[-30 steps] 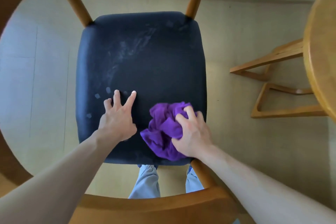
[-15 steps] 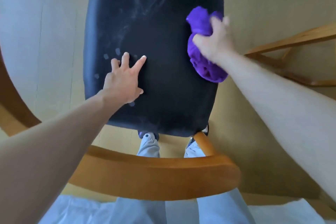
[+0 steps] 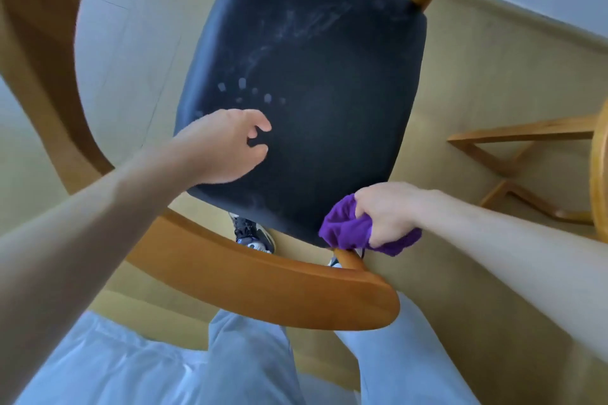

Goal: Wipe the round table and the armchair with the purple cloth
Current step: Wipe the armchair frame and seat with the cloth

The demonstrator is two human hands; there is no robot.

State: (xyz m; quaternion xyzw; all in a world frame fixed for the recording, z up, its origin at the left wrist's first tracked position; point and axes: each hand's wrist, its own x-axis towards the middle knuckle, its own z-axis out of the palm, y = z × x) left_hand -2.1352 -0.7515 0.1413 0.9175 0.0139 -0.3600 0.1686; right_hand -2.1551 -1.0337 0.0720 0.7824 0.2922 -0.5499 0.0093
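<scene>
The wooden armchair with its curved orange-brown backrest rail [image 3: 263, 279] fills the view from above, its dark navy padded seat [image 3: 322, 82] streaked with pale smears and small finger marks. At the right edge shows a sliver of the round light-wood table [image 3: 600, 174], its slatted base beside it on the beige floor. Light grey trousers [image 3: 250, 358] stand behind the rail. The left hand [image 3: 227, 145] rests over the seat's near-left part, fingers loosely curled, holding nothing. The right hand [image 3: 388, 214] grips the bunched purple cloth [image 3: 345, 230] at the seat's near-right corner.
</scene>
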